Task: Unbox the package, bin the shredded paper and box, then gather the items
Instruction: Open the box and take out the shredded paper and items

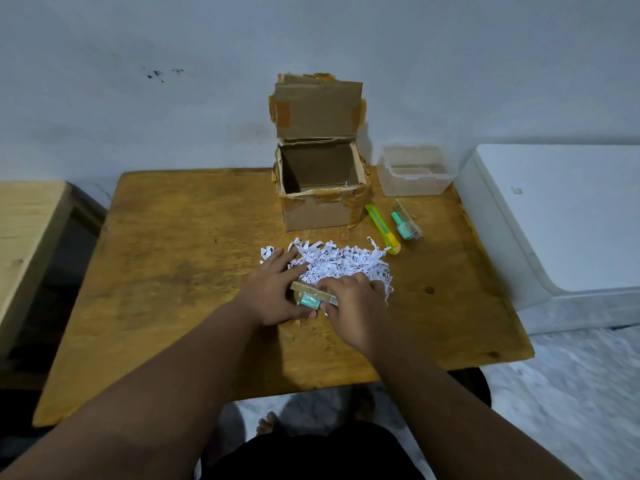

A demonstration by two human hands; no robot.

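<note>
An open cardboard box [320, 202] stands at the back of the wooden table [180, 271], its flap up and its inside bare. A heap of white shredded paper [341, 263] lies in front of it. At the heap's near edge sits a small clear pack with a teal bottle [311, 298], held between both hands. My left hand [273, 292] rests flat beside the pack with its fingers on the paper. My right hand [353, 306] grips the pack's right end. A second teal bottle in a clear pack [405, 225] lies to the right of the box.
A yellow-green utility knife [382, 229] lies between the box and the second pack. A clear plastic container [414, 171] stands at the table's back right. A white cabinet [561, 220] adjoins on the right, a pale wooden table [24, 237] on the left.
</note>
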